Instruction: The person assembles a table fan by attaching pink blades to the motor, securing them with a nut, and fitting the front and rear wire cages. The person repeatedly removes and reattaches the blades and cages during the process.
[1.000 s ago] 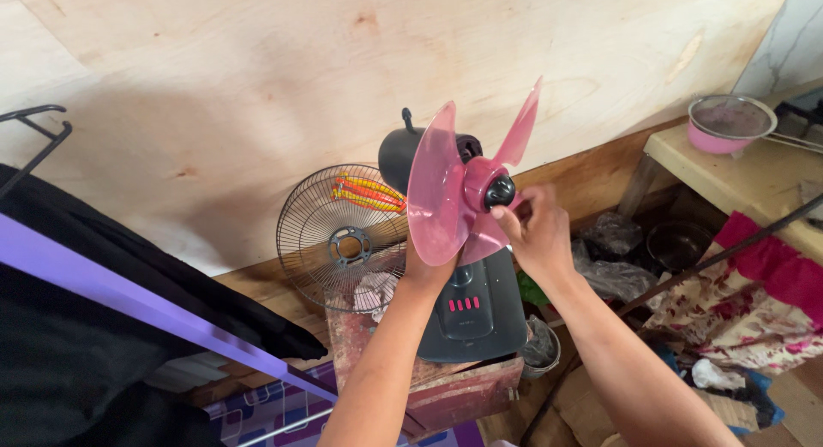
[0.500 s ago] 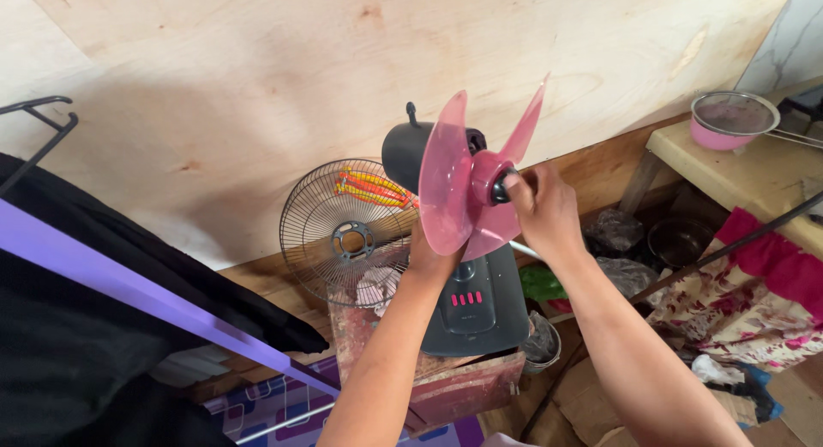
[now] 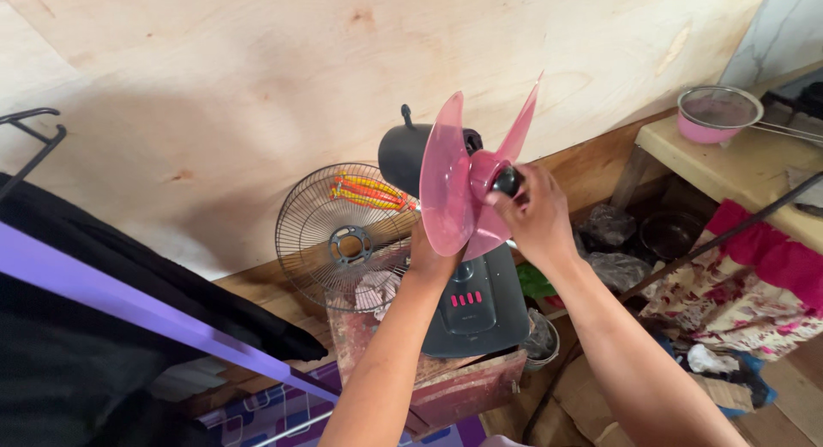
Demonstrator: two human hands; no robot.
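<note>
A dark grey table fan (image 3: 476, 306) stands on a worn wooden box (image 3: 446, 383), its guard off. A translucent pink blade (image 3: 450, 186) sits on the motor housing (image 3: 401, 156). My right hand (image 3: 531, 216) pinches the black cap (image 3: 506, 180) at the blade's hub. My left hand (image 3: 429, 258) reaches up behind the lower blade and grips the blade from below; its fingers are mostly hidden by the pink plastic.
A round wire fan guard (image 3: 343, 237) leans against the plywood wall behind the fan. A pink bowl with a mesh strainer (image 3: 716, 117) sits on a pale bench at right. Floral cloth (image 3: 737, 301), bags and a dark pot lie below. A purple rail (image 3: 129, 301) crosses left.
My right hand has shifted slightly on the black hub cap, turning about it. The blade stays in about the same position, and my left hand keeps its hold.
</note>
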